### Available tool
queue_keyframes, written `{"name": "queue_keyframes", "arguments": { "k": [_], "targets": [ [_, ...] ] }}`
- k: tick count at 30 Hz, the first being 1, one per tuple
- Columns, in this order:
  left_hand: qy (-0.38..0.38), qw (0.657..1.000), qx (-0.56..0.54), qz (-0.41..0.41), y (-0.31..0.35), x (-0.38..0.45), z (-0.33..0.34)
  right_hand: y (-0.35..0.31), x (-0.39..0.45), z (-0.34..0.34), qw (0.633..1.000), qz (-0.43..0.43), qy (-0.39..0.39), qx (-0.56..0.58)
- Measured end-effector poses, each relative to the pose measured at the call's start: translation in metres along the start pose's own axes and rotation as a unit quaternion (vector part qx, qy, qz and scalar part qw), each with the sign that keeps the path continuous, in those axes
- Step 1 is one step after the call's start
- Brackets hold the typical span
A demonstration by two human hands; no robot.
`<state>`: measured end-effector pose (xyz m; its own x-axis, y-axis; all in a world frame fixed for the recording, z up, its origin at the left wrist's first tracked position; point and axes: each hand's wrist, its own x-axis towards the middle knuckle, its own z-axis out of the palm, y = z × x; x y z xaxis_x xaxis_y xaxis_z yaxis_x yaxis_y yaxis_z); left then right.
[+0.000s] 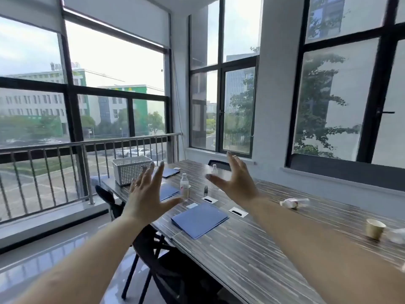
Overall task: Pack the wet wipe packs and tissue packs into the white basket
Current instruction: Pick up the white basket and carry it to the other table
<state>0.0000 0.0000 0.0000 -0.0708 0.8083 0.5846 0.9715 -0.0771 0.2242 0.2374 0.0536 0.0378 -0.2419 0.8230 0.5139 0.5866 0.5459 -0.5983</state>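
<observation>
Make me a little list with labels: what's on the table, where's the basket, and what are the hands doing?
table: long striped wooden table
basket: white perforated plastic basket, far left corner of the table
folders: blue flat folders, nearest
bottle: clear plastic bottle, upright
cup: small paper cup, right side
left hand: open, raised, holding nothing
right hand: open, raised, holding nothing
packs: none clearly seen

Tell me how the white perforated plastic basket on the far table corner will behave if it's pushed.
The white perforated plastic basket looks empty and thin-walled, so probably light and easy to slide. It stands at the corner of the striped wooden table, so a push could send it off.
</observation>
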Motion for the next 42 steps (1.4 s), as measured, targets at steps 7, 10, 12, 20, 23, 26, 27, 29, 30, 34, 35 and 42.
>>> {"name": "queue_keyframes", "arguments": {
  "k": [7,10,12,20,23,26,27,29,30,34,35,42],
  "targets": [
    [-0.044,0.990,-0.098,-0.092,-0.007,-0.017,0.014,0.010,0.017,0.053,0.989,-0.004,-0.119,0.088],
    [-0.057,0.979,-0.112,-0.158,-0.020,-0.032,0.022,0.013,0.020,0.082,0.979,-0.016,-0.168,0.111],
    [-0.059,0.972,-0.127,-0.190,-0.028,-0.044,0.027,0.015,0.019,0.099,0.974,-0.019,-0.198,0.106],
    [-0.044,0.937,-0.164,-0.304,-0.067,-0.089,0.029,0.003,0.017,0.171,0.945,-0.031,-0.288,0.154],
    [-0.036,0.922,-0.185,-0.337,-0.091,-0.098,0.028,-0.007,0.021,0.201,0.938,-0.037,-0.300,0.171],
    [-0.026,0.903,-0.223,-0.367,-0.126,-0.104,0.027,-0.023,0.028,0.235,0.926,-0.026,-0.337,0.169],
    [-0.022,0.897,-0.232,-0.376,-0.138,-0.105,0.027,-0.029,0.031,0.246,0.924,-0.025,-0.343,0.164],
    [-0.011,0.888,-0.247,-0.388,-0.167,-0.105,0.028,-0.039,0.040,0.277,0.921,-0.035,-0.348,0.170],
    [-0.005,0.884,-0.254,-0.392,-0.181,-0.104,0.028,-0.047,0.045,0.288,0.917,-0.030,-0.359,0.174],
    [0.014,0.875,-0.272,-0.401,-0.253,-0.094,0.017,-0.083,0.073,0.351,0.908,-0.035,-0.372,0.189],
    [0.018,0.873,-0.275,-0.402,-0.276,-0.092,0.012,-0.095,0.081,0.371,0.907,-0.030,-0.375,0.192],
    [0.054,0.854,-0.311,-0.413,-0.403,-0.062,-0.021,-0.161,0.130,0.474,0.889,0.003,-0.383,0.249]
  ]
}}
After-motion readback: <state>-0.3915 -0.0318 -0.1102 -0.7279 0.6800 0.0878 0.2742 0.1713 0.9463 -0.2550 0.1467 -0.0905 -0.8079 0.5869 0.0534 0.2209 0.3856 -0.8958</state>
